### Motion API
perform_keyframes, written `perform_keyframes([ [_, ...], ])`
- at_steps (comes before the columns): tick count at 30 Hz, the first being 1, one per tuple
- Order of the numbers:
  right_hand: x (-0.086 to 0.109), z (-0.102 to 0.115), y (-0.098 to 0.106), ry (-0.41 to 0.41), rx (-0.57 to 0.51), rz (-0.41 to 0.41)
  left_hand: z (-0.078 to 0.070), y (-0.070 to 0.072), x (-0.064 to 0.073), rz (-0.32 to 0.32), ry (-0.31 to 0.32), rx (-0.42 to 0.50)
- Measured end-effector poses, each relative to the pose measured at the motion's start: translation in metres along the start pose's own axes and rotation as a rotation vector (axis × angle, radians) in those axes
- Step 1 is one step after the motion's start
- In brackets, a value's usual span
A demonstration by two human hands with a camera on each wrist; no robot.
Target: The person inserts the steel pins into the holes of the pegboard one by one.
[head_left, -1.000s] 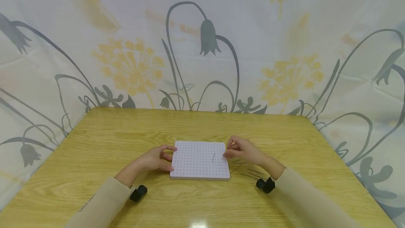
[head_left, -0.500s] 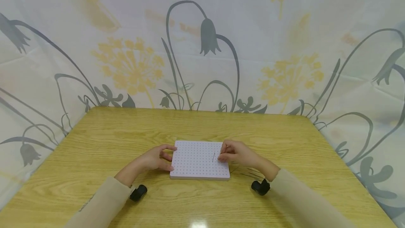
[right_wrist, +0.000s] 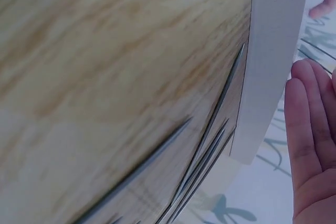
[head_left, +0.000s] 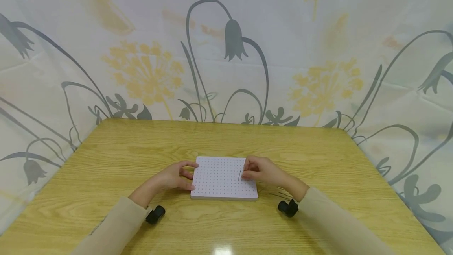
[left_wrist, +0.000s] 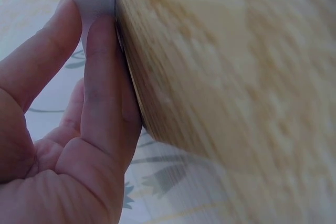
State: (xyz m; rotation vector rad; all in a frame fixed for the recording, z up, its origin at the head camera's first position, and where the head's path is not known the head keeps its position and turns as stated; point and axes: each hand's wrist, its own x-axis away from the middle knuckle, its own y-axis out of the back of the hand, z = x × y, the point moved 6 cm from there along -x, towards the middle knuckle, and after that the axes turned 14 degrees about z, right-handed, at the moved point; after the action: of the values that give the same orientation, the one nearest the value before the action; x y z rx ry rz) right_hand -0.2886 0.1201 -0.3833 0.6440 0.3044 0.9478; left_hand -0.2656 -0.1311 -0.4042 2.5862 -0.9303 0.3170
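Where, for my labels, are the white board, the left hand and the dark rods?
White board (head_left: 217, 180): head view, top face.
Left hand (head_left: 172, 177): head view, back of hand.
Dark rods (right_wrist: 135, 169): right wrist view, one rod's shaft.

Indoor spot, kind unclear; wood-grain table (head_left: 148, 139); flower-printed backdrop (head_left: 152, 15)

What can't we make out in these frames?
Whether the right hand pinches a rod: too small in the head view; hand cut off by the right edge in the right wrist view.
Number of loose rods: right wrist covers some in the head view; bottom edge cuts them off in the right wrist view.
Dark marking on the left sleeve: too small to read, head view.
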Motion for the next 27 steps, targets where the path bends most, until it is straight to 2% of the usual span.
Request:
perform_keyframes([
  [6, -0.0021, 0.0003, -0.0003, 0.015, 0.090, -0.005, -0.0002, 0.0002, -0.0007, 0.001, -0.002, -0.001],
  [14, -0.0031, 0.0017, -0.0019, 0.000, 0.149, -0.011, 0.0007, 0.0001, -0.0011, 0.001, -0.004, -0.003],
  [20, -0.0013, -0.0008, -0.0011, -0.041, 0.161, -0.007, -0.0004, -0.0007, -0.0009, 0.003, -0.010, 0.005],
  [27, 0.0056, -0.0038, 0.0032, -0.053, 0.134, 0.014, -0.0004, -0.0003, -0.0001, -0.002, -0.002, -0.006],
])
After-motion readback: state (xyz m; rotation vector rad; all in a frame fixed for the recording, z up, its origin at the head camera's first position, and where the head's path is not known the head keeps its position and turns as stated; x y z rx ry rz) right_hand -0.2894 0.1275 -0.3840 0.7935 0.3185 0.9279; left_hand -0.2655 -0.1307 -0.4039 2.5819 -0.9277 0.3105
